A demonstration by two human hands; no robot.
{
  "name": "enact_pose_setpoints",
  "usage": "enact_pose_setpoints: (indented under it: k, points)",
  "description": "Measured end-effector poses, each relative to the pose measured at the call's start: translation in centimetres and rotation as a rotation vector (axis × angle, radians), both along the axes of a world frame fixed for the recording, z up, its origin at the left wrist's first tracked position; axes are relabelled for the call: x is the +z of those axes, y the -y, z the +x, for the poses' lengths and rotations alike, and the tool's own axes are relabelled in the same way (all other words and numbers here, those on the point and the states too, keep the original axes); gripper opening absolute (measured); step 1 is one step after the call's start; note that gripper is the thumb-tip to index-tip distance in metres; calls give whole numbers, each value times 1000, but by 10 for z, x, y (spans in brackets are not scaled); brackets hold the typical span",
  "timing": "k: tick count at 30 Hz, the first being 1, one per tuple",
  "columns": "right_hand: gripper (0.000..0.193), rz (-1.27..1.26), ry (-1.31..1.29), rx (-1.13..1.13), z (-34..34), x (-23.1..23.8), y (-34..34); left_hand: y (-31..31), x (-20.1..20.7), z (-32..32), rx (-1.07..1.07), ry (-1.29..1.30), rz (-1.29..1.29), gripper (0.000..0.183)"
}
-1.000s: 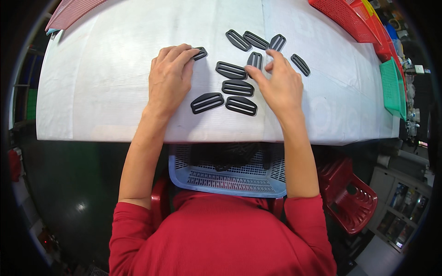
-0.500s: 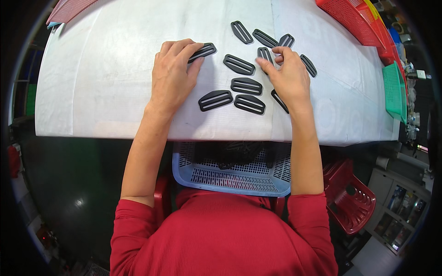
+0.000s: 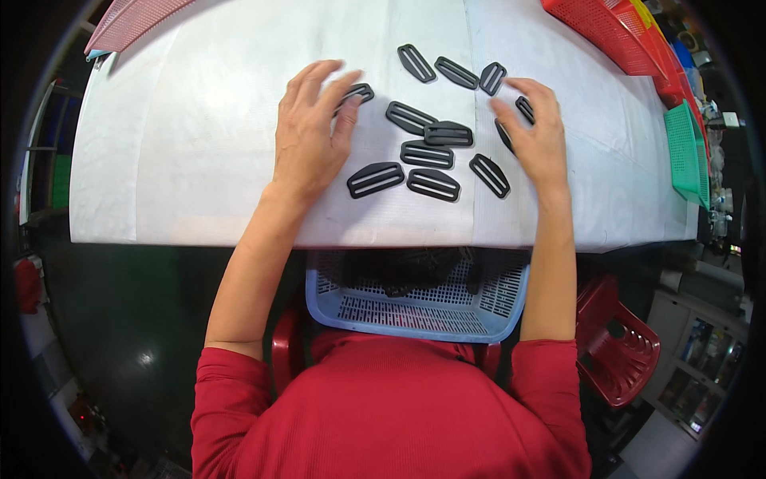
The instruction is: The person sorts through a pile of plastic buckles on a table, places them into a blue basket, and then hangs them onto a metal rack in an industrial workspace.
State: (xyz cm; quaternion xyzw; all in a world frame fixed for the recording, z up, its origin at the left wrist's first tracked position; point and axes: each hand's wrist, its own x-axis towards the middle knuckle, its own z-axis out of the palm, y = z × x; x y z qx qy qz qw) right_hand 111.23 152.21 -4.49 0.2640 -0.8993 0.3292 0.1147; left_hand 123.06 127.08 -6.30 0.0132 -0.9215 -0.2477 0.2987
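Several black slide buckles, each with slots, lie scattered on the white-covered table (image 3: 199, 160). My left hand (image 3: 313, 124) is open, fingers spread, around a buckle (image 3: 365, 93) that its thumb and forefinger partly cover. Farther right my right hand (image 3: 538, 132) is open as well, thumb and fingers apart. Nearest to it are a buckle (image 3: 524, 110) partly behind the fingers and another (image 3: 503, 137) beside the thumb. Between the hands, one buckle (image 3: 448, 134) overlaps the end of a neighbouring buckle (image 3: 409, 118). Close to the table's front lie a buckle (image 3: 376, 180) and another (image 3: 433, 185).
Below the table edge, at my lap, sits a blue plastic basket (image 3: 399, 321) with dark pieces inside. Red baskets (image 3: 602, 36) and a green basket (image 3: 686, 156) line the right edge; a pink basket (image 3: 132, 24) is far left. A dark red chair (image 3: 618, 351) stands at right.
My left fingers have spread off the buckle they held. My right hand has moved right, and the buckle by it now lies nearer, in the middle group. The view has shifted slightly.
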Motion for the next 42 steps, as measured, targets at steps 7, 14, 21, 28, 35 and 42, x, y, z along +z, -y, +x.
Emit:
enact_pose_setpoints:
  k: [7, 14, 21, 28, 35, 42]
  points:
    - [60, 258, 29, -23, -43, -34, -7, 2, -26, -67, -55, 310, -205, 58]
    - [57, 255, 52, 278, -10, -33, 10, -15, -7, -66, -445, 433, -58, 47]
    - [49, 214, 65, 421, 70, -24, -14, -60, -10, 31, -408, 313, 50, 42]
    - [40, 155, 185, 553, 168, 4, -62, -95, 17, 147, -499, 361, 488, 31]
    - [51, 19, 85, -158, 207, -35, -150, -39, -60, 211, 182, 186, 681, 39]
    - [43, -6, 647, -345, 232, -62, -179, -31, -85, 208, 131, 767, 1503, 41]
